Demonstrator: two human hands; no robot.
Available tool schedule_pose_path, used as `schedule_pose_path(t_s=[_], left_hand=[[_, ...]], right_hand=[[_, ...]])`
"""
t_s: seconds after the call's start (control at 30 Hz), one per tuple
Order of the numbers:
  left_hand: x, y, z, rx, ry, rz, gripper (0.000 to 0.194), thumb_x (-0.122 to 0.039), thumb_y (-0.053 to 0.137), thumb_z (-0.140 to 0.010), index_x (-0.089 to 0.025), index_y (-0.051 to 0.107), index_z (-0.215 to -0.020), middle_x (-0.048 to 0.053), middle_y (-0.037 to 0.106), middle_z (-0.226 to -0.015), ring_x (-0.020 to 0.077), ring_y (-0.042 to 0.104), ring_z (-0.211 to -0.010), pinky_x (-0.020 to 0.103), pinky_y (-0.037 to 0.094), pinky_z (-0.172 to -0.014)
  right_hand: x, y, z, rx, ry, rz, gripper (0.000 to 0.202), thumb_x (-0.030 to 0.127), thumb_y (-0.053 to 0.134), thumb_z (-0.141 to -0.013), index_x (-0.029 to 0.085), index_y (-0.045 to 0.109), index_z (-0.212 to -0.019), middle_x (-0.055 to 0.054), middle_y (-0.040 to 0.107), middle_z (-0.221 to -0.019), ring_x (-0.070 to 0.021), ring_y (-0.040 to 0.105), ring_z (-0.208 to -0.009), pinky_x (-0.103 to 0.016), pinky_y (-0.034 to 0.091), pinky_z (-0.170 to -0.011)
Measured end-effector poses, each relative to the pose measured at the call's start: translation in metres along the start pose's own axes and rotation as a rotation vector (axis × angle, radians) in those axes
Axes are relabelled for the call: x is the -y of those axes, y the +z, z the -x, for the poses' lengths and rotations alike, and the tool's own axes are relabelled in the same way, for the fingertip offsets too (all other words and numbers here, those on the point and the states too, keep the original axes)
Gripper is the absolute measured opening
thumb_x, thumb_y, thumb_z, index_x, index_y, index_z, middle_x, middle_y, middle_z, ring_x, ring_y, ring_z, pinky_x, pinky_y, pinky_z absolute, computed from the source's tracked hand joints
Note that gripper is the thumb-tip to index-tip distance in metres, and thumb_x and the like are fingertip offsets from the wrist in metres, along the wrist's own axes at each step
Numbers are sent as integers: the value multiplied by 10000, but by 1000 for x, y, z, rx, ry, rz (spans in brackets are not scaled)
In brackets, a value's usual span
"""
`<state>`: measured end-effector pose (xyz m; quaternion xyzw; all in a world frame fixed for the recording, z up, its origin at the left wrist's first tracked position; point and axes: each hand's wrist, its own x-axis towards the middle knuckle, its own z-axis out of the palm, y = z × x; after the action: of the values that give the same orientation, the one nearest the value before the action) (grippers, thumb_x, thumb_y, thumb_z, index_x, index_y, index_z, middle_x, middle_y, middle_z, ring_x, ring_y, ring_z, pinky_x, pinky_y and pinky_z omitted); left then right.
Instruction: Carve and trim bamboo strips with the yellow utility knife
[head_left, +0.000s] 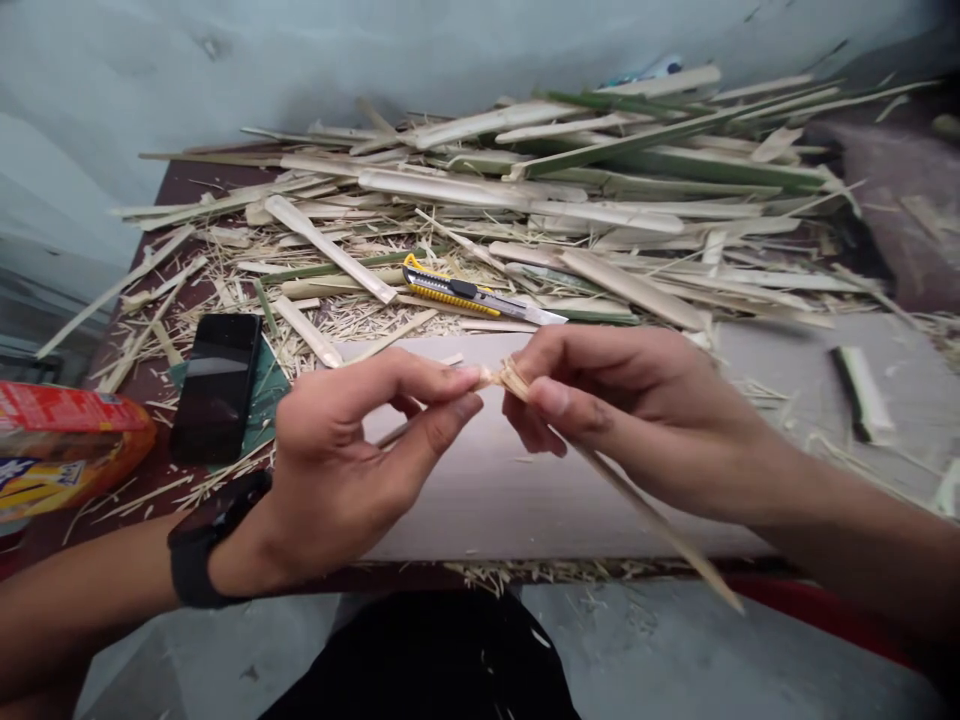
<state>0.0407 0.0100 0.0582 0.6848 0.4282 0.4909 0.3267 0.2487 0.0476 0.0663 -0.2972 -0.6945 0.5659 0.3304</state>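
Pale grey wall is filling the background, and below it a dark worktable [161, 185] is lying buried under a heap of split bamboo strips [570, 190], green and cream, with fine shavings scattered between them. Nearer, a pale board [495, 500] is sitting at the table's near edge, directly under both hands.

Left hand [352, 460] and right hand [622, 410] are meeting at the middle, close together, each pinching one end of a split at the tip of a thin bamboo sliver [652, 520]. Left thumb and forefinger are closing on one frayed tip, right thumb and forefinger on the other, and the two pinches are almost touching. From that point the sliver's long axis is running down and to the right, passing under the right hand and out past the near edge of the board toward the person's lap. So the free length is lying on the right hand's side, while the left hand is holding only the very tip.

Just beyond the hands a yellow utility knife [469, 295] is resting among the strips, blade pointing right. To the left a black phone [217, 385] is lying face up on a green mat [270, 395], and an orange packet [64, 450] is sitting at the far left edge. A dark watch [196, 560] is circling the left wrist.
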Motion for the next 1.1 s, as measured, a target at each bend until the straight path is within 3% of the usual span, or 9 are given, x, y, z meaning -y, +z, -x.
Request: schedule_pose_path(t_s=[0.07,0.17,0.33,0.43,0.5,0.6,0.83,1.1], left_hand=[[2,-4,-1,17,70,-136,146,-150,748,-898,-245,715,-1004,-14,787,-1002,151,753,-931,327,626,-879],[2,-12,-6,58,169,-233,135,-184,729,-924,-255,697,-1035,3,781,-1084,178,744,-1029,380,601,-951],[2,-23,-19,80,431,-365,137,-156,689,-941,-278,672,-998,-8,769,-1017,160,723,-944,358,576,-830],[5,-25,-23,113,513,-384,125,-153,721,-909,-262,679,-953,0,752,-928,161,700,-834,362,554,-771],[8,-24,-22,167,519,-344,141,-140,729,-896,-258,679,-955,4,745,-907,165,689,-815,369,551,-760],[7,-22,-18,220,496,-291,146,-131,715,-902,-251,677,-976,13,741,-902,173,683,-829,377,550,-769],[-2,-23,-12,336,362,-240,199,-74,654,-929,-254,666,-1012,26,745,-964,168,679,-883,356,557,-791],[-4,-18,-11,358,276,-206,138,-67,635,-946,-178,659,-1024,49,725,-978,140,664,-901,299,567,-814]], right_hand=[[-1,4,0,-2,2,-7,193,224,681,-922,139,608,-765,29,567,-695,-38,515,-621,-135,436,-526],[1,9,2,-18,-16,-60,194,208,710,-897,143,593,-757,36,569,-700,-33,521,-618,-128,448,-530],[-7,12,-1,-71,-21,-31,262,290,820,-810,160,597,-854,44,562,-701,-49,516,-587,-155,442,-484],[-17,9,-4,-128,-190,116,486,369,877,-743,192,561,-1067,30,583,-828,-82,569,-682,-187,480,-512],[-21,8,-3,-111,-377,309,531,392,849,-774,192,560,-1173,8,619,-899,-90,597,-734,-209,519,-583],[-21,10,1,-93,-549,545,405,366,766,-864,149,589,-1156,-4,642,-843,-84,610,-729,-220,545,-668],[-29,18,9,-185,-654,586,254,273,719,-913,122,594,-1076,-54,703,-868,-80,670,-787,-186,584,-714],[-47,27,9,-300,-669,473,298,185,805,-822,134,610,-1042,-8,669,-811,-68,639,-708,-174,552,-657]])
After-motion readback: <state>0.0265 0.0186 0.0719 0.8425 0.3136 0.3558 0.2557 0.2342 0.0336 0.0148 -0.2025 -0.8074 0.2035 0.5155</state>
